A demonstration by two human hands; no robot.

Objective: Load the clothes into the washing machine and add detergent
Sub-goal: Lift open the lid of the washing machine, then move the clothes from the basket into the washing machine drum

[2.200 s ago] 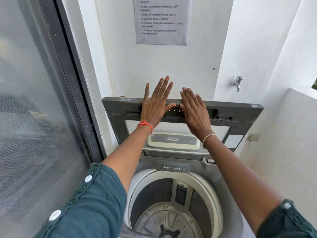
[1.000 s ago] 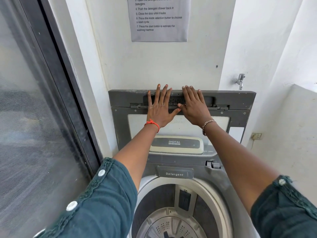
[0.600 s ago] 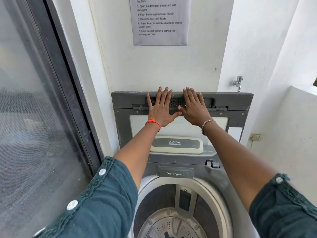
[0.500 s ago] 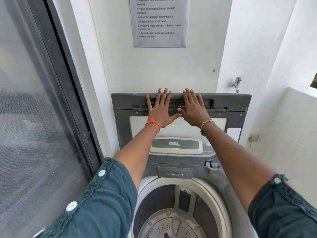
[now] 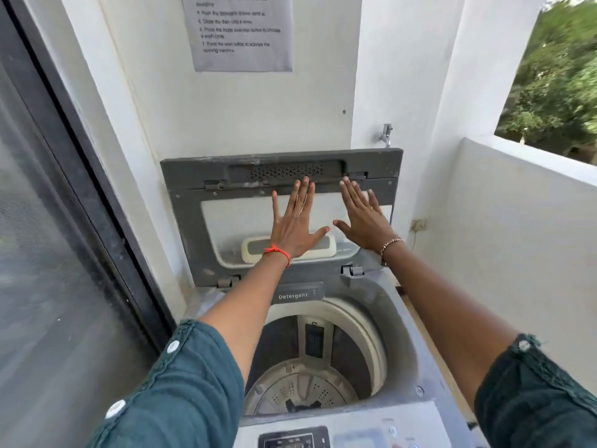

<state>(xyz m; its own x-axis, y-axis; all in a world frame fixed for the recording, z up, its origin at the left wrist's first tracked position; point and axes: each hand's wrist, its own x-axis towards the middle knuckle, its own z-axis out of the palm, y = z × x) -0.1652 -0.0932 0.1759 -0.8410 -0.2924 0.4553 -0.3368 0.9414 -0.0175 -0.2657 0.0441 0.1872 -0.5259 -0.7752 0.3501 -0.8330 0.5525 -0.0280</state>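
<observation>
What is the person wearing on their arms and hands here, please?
Both arms have dark teal sleeves pushed up past the elbows; the left sleeve has white round buttons along its edge. The left hand has an orange-red thread at the wrist, and the right hand a thin beaded bracelet. No gloves.

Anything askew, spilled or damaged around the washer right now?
Nothing broken or spilled. The grey folding lid stands open against the wall, the drum holds no clothes, and a dusty film coats the grey top deck.
</observation>
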